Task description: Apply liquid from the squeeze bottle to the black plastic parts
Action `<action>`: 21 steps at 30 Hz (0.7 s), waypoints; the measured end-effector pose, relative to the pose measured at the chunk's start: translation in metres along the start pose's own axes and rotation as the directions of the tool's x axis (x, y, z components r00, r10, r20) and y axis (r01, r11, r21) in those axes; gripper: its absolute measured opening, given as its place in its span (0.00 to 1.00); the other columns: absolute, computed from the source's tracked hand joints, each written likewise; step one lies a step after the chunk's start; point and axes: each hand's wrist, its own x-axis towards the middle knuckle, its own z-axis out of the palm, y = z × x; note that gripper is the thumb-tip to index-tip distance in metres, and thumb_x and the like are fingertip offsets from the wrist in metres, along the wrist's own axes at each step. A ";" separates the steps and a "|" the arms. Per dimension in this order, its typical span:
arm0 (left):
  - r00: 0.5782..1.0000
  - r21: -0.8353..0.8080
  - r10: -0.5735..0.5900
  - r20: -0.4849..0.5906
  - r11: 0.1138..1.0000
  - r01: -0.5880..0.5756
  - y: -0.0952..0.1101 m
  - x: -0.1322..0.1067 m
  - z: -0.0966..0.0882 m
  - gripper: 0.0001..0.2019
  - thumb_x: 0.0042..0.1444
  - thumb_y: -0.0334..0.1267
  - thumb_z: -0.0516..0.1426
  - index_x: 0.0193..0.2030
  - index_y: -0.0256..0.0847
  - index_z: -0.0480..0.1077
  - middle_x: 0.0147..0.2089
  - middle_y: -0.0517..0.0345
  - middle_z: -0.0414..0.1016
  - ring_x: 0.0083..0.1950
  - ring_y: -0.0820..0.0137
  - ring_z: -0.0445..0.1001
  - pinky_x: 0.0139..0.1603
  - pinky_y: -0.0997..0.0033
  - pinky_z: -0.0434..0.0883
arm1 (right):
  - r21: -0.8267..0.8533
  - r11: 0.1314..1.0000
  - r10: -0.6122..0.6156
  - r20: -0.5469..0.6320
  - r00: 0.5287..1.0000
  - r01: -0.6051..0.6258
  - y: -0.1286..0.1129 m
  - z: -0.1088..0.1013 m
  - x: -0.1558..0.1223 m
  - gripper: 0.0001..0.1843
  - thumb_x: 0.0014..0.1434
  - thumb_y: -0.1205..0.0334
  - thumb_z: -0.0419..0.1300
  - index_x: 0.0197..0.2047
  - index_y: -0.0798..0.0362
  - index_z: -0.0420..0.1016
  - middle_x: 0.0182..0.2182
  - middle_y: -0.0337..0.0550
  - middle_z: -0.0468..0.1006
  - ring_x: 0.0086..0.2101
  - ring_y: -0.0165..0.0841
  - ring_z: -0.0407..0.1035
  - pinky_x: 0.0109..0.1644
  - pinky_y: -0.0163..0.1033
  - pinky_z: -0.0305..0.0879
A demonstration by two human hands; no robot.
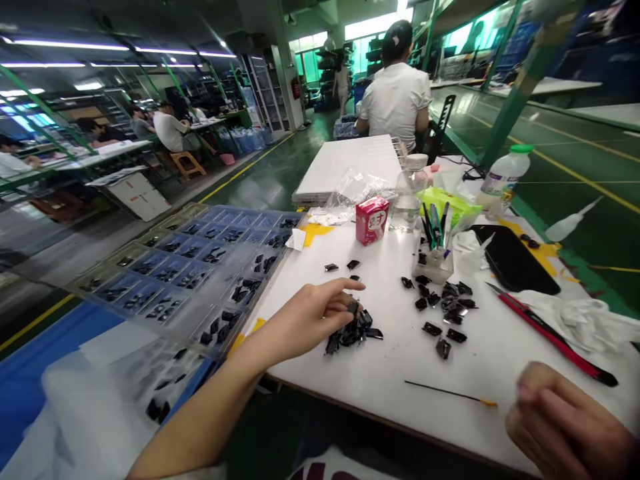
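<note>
My left hand [320, 308] reaches over a heap of small black plastic parts [356, 333] on the white table. Its index finger is stretched out, while the thumb and the other fingers close on one black plastic part [353, 308] at the heap's top. My right hand [565, 423] is at the table's front right, fingers curled together and somewhat blurred; what they hold, if anything, is hidden. A thin dark rod with a yellow end [450, 393] lies between my hands. More black parts [453, 303] are scattered right of the heap.
A compartmented clear tray [200, 313] of black parts stands at left. Behind are a pink box [373, 221], a tool holder [434, 267] and a bottle [501, 175]. At right lie a phone [517, 259], a red cutter knife [550, 333] and white cloth [575, 320]. A person [396, 97] sits ahead.
</note>
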 end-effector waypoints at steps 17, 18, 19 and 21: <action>0.761 0.249 0.609 -0.223 0.790 -0.560 -0.030 0.066 0.050 0.24 0.64 0.31 0.54 0.65 0.43 0.58 0.47 0.53 0.82 0.46 0.65 0.81 0.48 0.66 0.77 | -0.478 0.763 -0.333 0.287 0.898 0.435 -0.096 0.106 0.097 0.11 0.65 0.55 0.54 0.33 0.50 0.61 0.25 0.33 0.63 0.22 0.25 0.56 0.23 0.32 0.56; 0.757 0.219 0.606 -0.243 0.795 -0.566 -0.031 0.065 0.051 0.24 0.63 0.31 0.56 0.64 0.44 0.59 0.47 0.54 0.82 0.46 0.65 0.81 0.48 0.66 0.77 | -0.457 0.784 -0.318 0.284 0.904 0.419 -0.096 0.104 0.094 0.10 0.65 0.56 0.55 0.33 0.50 0.62 0.25 0.34 0.63 0.22 0.25 0.56 0.23 0.32 0.56; 0.753 0.195 0.600 -0.268 0.800 -0.568 -0.031 0.065 0.051 0.23 0.62 0.30 0.57 0.63 0.44 0.60 0.47 0.55 0.82 0.46 0.65 0.81 0.48 0.66 0.77 | -0.430 0.808 -0.307 0.277 0.911 0.403 -0.097 0.102 0.092 0.10 0.64 0.56 0.56 0.33 0.50 0.62 0.25 0.34 0.64 0.22 0.25 0.57 0.23 0.32 0.56; 0.744 0.165 0.587 -0.321 0.808 -0.566 -0.029 0.063 0.050 0.22 0.60 0.31 0.60 0.60 0.42 0.63 0.46 0.55 0.82 0.46 0.66 0.81 0.49 0.67 0.76 | -0.364 0.854 -0.293 0.254 0.922 0.372 -0.098 0.099 0.090 0.09 0.64 0.57 0.57 0.33 0.49 0.62 0.24 0.33 0.63 0.22 0.24 0.58 0.23 0.31 0.56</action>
